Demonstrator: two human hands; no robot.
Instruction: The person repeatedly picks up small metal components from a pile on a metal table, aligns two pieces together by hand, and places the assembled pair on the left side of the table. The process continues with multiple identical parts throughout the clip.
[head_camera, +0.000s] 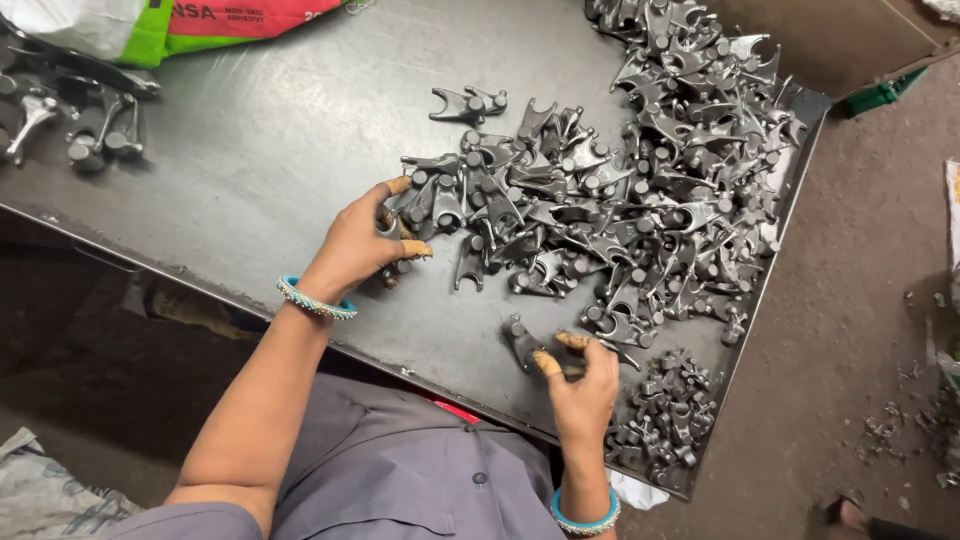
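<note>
Left hand (365, 240) down at the near edge of the heap of metal forks (620, 190), fingers curled around a few, grip half hidden. Right hand (580, 385) pinched on one fork (520, 340), thumb and forefinger pressed together, near the dark tray's (260, 150) front edge. Small pieces (665, 415) piled just beside.

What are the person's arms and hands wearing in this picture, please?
Both forearms are bare. Each wrist carries a turquoise bangle edged with pale beads: one on the left hand, one on the right hand. Brownish wraps cover several fingertips. Grey short sleeves match a grey buttoned garment.
</note>
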